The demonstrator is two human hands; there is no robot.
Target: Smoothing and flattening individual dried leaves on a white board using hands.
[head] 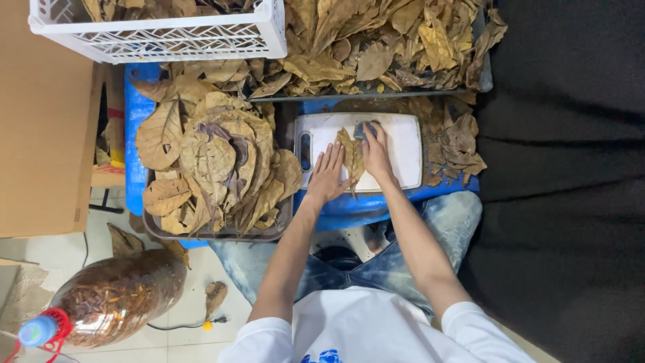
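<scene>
Pressing a dry brown leaf (351,156) flat on the white cutting board (403,144), my left hand (327,176) lies open beside it while my right hand (376,153) curls around a small blue thing (366,127), wiping; next likely needs gentle, even strokes.

the white cutting board (403,144) at centre frame is bare on its right half and along its left edge, so there is room to pass there; its middle is taken by a dry leaf (351,156) under the left hand (327,176) and right hand (375,153). left of it, a tray (222,235) heaped with leaves blocks the way. above, a leaf pile (376,47) and white crate (168,40) close the top. loose leaves (460,144) crowd the board's right side.
</scene>
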